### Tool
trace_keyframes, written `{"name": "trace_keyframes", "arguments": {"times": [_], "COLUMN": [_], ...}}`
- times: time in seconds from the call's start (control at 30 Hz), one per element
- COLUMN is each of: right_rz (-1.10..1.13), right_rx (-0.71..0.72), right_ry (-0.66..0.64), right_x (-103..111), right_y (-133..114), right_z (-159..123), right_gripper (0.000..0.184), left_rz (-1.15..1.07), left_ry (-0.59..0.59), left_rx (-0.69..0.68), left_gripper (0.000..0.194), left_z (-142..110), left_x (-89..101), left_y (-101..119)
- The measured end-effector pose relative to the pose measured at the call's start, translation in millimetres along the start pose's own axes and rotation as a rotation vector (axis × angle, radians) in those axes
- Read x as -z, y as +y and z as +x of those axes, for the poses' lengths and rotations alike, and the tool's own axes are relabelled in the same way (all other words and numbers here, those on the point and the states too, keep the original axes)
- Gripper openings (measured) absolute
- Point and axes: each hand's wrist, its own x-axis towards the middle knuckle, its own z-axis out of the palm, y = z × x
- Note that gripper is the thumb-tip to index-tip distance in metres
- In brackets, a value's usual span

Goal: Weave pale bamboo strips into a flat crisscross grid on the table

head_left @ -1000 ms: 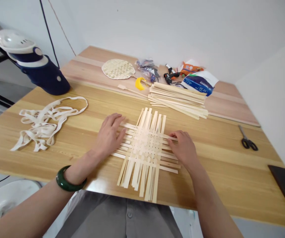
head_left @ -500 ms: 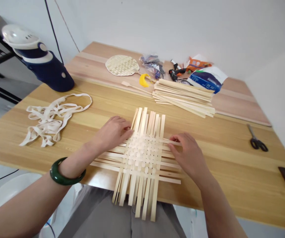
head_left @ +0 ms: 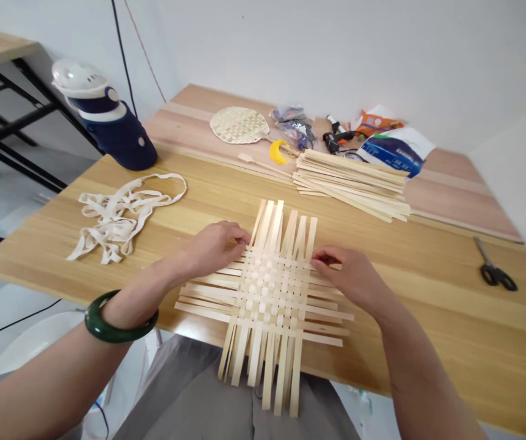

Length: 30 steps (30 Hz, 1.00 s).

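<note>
A mat of pale, flat wooden strips (head_left: 269,287), woven over and under, lies at the table's front edge. Its loose strip ends stick out on all sides, and the lower ones hang over my lap. My left hand (head_left: 219,245), a green bangle on its wrist, pinches a strip at the upper left edge of the weave. At the upper right edge, the thumb and fingers of my right hand (head_left: 352,275) are closed on the end of a crosswise strip. The fingers partly cover both pinched ends.
Behind the mat lies a stack of loose strips (head_left: 352,183). Beyond are a round woven fan (head_left: 239,125), yellow tape (head_left: 278,151), a glue gun (head_left: 336,140) and a tissue pack (head_left: 393,153). White ribbon (head_left: 118,223) and a blue bottle (head_left: 120,134) are left, scissors (head_left: 494,272) right.
The view has shifted, so the table sits further right. My right hand has moved in closer to the weave's edge along the strip. My left hand stays at the upper left edge.
</note>
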Motion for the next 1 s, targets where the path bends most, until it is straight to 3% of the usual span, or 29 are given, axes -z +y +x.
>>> {"name": "trace_keyframes", "arguments": {"times": [0.23,0.5,0.7,1.0], "right_rz": [0.038,0.006,0.002,-0.033], "right_rx": [0.03,0.038,0.026,0.039], "right_ry": [-0.12,-0.125,-0.129,-0.143], "right_x": [9.9,10.6,9.9,10.2], "right_y": [2.2,-1.2,-1.9,0.1], "right_z": [9.7,11.1,10.4,9.8], "right_gripper": [0.028,0.03,0.03,0.029], "left_rz": [0.013,0.011,-0.04,-0.128], "left_ry": [-0.076,-0.102,-0.204,-0.152], "left_rx": [0.003,0.205,0.018,0.002], "left_gripper": [0.025,0.035,0.028,0.027], "left_z": [0.4,2.5,1.2,4.6], "left_x": [7.3,25.2,17.2,9.6], "left_y": [0.0,-6.5,-17.7,-20.2]}}
